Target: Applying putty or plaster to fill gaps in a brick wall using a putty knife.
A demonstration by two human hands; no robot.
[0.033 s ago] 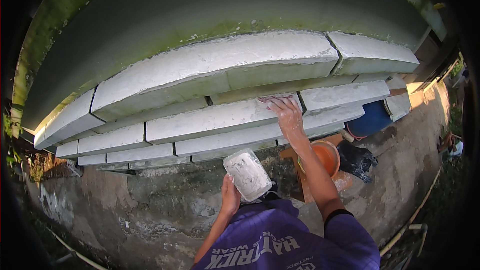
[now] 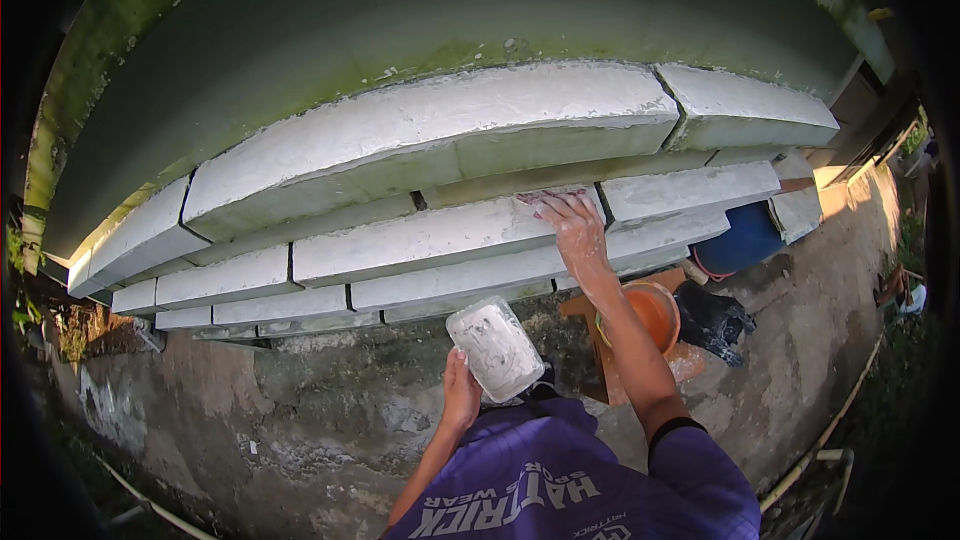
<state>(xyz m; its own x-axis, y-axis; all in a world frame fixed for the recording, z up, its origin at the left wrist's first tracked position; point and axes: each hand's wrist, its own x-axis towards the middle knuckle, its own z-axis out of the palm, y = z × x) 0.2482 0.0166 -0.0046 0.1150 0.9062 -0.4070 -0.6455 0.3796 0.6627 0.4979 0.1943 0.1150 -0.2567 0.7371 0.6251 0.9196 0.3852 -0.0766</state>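
Note:
My left hand point(image 2: 460, 390) is closed on the side of a white rectangular tub point(image 2: 495, 348), smeared with pale paste and tilted so that its inside shows. Out to the right, my right hand point(image 2: 575, 225), dusted white, presses a thin, reddish-brown flat scraper point(image 2: 545, 198) against a white block point(image 2: 440, 232) in the middle row. The scraper is mostly covered by the fingers. It sits just left of a dark vertical gap between two blocks. Pale coating covers the block's upper face.
Above runs a wider white ledge point(image 2: 430, 115) under a green-stained wall point(image 2: 480, 0). Right of me, an orange bucket point(image 2: 652, 315) stands on a brown board, beside a black crumpled bag point(image 2: 712, 320). A blue container point(image 2: 740, 238) stands farther right. Stained concrete ground point(image 2: 340, 420) lies below.

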